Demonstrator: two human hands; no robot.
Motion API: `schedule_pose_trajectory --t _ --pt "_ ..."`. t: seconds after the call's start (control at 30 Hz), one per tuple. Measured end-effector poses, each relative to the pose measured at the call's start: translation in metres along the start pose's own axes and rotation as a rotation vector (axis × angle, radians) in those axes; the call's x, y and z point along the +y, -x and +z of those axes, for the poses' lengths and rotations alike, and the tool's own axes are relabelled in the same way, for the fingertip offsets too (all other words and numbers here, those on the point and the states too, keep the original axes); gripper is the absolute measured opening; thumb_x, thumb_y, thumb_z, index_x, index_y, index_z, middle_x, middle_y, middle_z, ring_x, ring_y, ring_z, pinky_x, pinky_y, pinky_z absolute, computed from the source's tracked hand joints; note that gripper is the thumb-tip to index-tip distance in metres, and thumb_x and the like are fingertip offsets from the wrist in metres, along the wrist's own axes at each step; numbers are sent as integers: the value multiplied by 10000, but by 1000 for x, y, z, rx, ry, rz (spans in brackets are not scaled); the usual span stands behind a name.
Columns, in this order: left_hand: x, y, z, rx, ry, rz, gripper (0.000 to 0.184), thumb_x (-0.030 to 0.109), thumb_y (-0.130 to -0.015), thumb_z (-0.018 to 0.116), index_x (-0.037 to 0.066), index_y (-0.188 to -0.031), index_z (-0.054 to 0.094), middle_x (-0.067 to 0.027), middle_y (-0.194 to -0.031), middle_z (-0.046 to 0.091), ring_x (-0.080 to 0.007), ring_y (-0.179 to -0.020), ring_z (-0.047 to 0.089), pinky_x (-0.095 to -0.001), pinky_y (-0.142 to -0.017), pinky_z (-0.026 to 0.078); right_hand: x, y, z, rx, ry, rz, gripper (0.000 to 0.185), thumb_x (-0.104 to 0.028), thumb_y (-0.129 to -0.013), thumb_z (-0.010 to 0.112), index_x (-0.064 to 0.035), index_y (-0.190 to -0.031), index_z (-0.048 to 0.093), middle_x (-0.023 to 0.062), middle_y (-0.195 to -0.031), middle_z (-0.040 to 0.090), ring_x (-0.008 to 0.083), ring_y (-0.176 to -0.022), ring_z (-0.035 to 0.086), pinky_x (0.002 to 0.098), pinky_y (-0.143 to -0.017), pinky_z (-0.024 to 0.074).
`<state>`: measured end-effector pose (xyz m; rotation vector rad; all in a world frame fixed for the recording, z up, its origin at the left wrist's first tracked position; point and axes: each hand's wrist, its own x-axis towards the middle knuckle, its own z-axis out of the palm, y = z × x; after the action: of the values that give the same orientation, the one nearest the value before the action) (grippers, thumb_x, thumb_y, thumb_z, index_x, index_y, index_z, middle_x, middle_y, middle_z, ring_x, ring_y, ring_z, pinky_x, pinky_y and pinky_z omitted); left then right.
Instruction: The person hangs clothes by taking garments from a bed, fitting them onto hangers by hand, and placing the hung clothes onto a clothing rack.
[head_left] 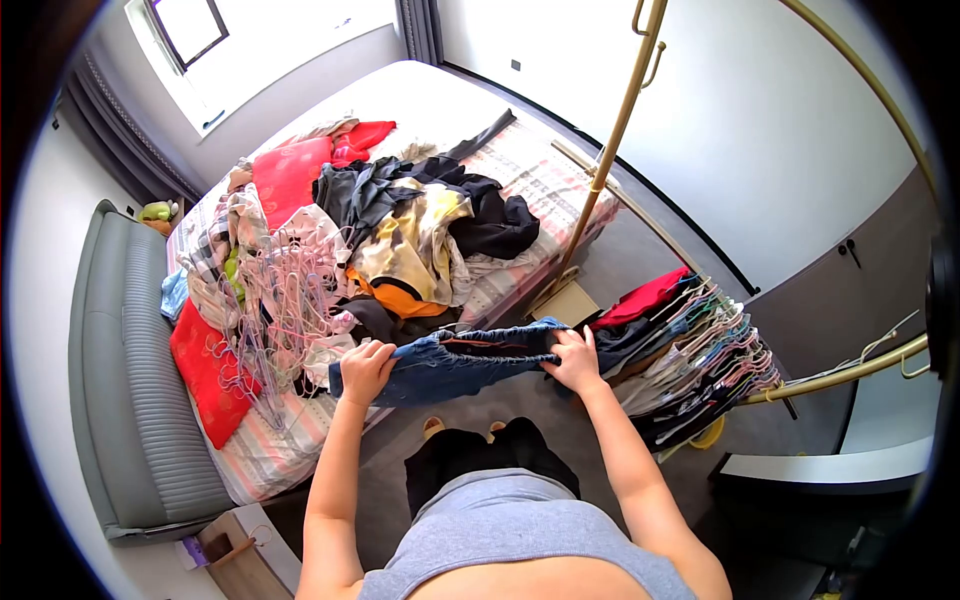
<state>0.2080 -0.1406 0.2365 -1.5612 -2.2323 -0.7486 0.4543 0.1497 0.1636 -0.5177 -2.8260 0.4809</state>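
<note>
A pair of blue jeans (440, 374) with a gathered elastic waistband is stretched out in front of me, its waist opening facing up. My left hand (367, 372) is closed on one end of the waistband. At the other end, my right hand (576, 360) grips the waistband, close to the clothes on the rack. The legs of the jeans hang below and are partly out of sight. Just beyond my left hand, a tangle of pink and white hangers (290, 285) lies on the bed.
A bed (270, 455) with a striped sheet carries heaped clothes (410, 235) and red pillows (205, 370). To my right stands a gold clothes rack (600, 175) with many garments (690, 350) on hangers. A grey headboard (125, 380) is at left, a small bedside cabinet (250, 560) at lower left.
</note>
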Motion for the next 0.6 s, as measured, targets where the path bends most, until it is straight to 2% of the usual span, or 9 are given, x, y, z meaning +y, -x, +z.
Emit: schedule_pose_trajectory --t 0.1,0.2,0.27,0.3,0.4,0.43,0.47,0.5,0.6 --pt "13 -9 13 -21 27 -27 138 184 -708 649 102 -804 592 -36 -686 542 -217 -640 565 -330 -551 440 -20 -7 -11 23 -164 -193 250 -262 -575 740 -75 -700 629 116 -1319 437 276 -1215 392 510 -1001 279" --pt "27 -22 32 16 138 -18 120 155 -716 639 83 -803 595 -59 -666 536 -238 -635 568 -338 -545 436 -53 -18 -22 0 -267 -258 277 -194 -611 710 -89 -843 602 77 -1148 541 234 -1121 480 515 -1009 268" --pt "36 -30 39 4 198 -4 120 127 -728 627 66 -831 607 -74 -687 559 -249 -653 577 -342 -567 444 -54 -22 -25 -20 -315 -186 259 -171 -638 690 -99 -861 581 48 -1007 555 214 -1017 525 516 -1017 259" --pt "37 -33 42 0 225 1 122 118 -732 622 62 -840 610 -79 -699 569 -254 -661 580 -344 -579 447 -52 -20 -27 31 -365 -191 214 -207 -674 696 -99 -812 573 36 -861 560 212 -885 552 487 -1000 282" --pt "29 -37 64 44 278 -60 112 99 -772 587 60 -871 621 -97 -782 615 -271 -709 592 -353 -632 460 -31 -4 -34 -19 -478 -115 208 -251 -707 698 -104 -760 561 16 -749 561 206 -781 568 452 -969 312" --pt "20 -40 72 90 261 -110 109 108 -779 585 64 -871 622 -89 -801 623 -267 -710 593 -353 -631 463 -22 4 -34 79 -437 -96 223 -282 -728 692 -104 -727 557 8 -667 546 203 -684 567 429 -941 332" --pt "12 -43 80 136 245 -159 106 116 -785 584 68 -871 623 -82 -821 630 -263 -712 594 -352 -631 465 -12 12 -35 77 -391 -40 226 -281 -735 687 -101 -704 554 6 -672 549 199 -656 562 429 -945 336" --pt "9 -49 83 88 269 -179 106 134 -803 569 75 -868 628 -76 -847 637 -266 -778 597 -351 -693 453 -6 18 -38 64 -362 -26 231 -280 -740 685 -98 -687 555 5 -650 547 194 -624 556 427 -947 336" --pt "17 -72 110 28 189 -84 119 154 -817 557 85 -884 628 -60 -886 637 -258 -869 585 -356 -767 424 0 25 -47 50 -457 35 251 -270 -748 688 -87 -639 555 9 -575 541 177 -548 536 417 -950 343"
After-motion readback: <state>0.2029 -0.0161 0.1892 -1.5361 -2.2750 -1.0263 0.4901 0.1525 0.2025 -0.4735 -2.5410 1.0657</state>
